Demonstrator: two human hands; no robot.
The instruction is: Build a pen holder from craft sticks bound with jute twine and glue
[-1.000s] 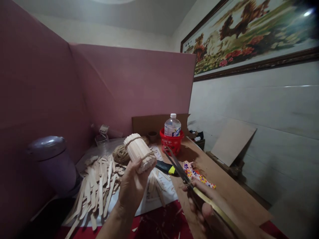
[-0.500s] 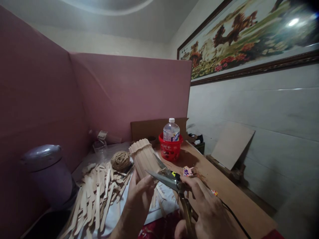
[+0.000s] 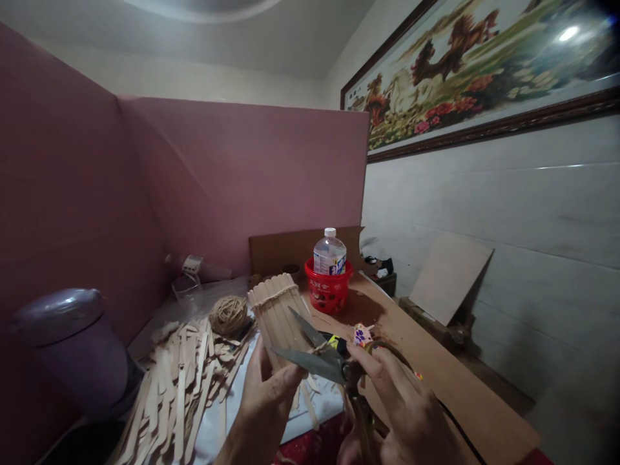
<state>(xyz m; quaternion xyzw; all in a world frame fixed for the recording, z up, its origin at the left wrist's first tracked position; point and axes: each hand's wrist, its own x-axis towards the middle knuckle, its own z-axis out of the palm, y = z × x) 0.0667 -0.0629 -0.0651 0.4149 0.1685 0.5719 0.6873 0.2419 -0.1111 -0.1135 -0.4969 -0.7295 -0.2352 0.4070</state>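
My left hand [image 3: 268, 394] grips the lower end of a bundle of wooden craft sticks [image 3: 278, 316], tied side by side with twine near its top. The bundle tilts up and away from me. In my right hand [image 3: 397, 400] is a pair of scissors [image 3: 334, 368] with its blades spread apart. Those blades lie across the near side of the bundle, close to my left thumb and a bit of twine at the lower end. Whether they touch the twine I cannot tell. Loose craft sticks [image 3: 180, 387] are heaped left of my left hand, beside a ball of twine [image 3: 228, 315].
A red bucket [image 3: 329, 294] with a clear plastic bottle [image 3: 330, 255] in it stands behind the bundle. A clear cup [image 3: 187, 290] sits at the back left. A lidded bin [image 3: 72, 355] stands at far left. A black cable [image 3: 458, 426] runs at right.
The scissors have shifted left and lie more over the front of the bundle, their blades still apart. The bundle has turned slightly in my left hand. The whole view has moved a little.
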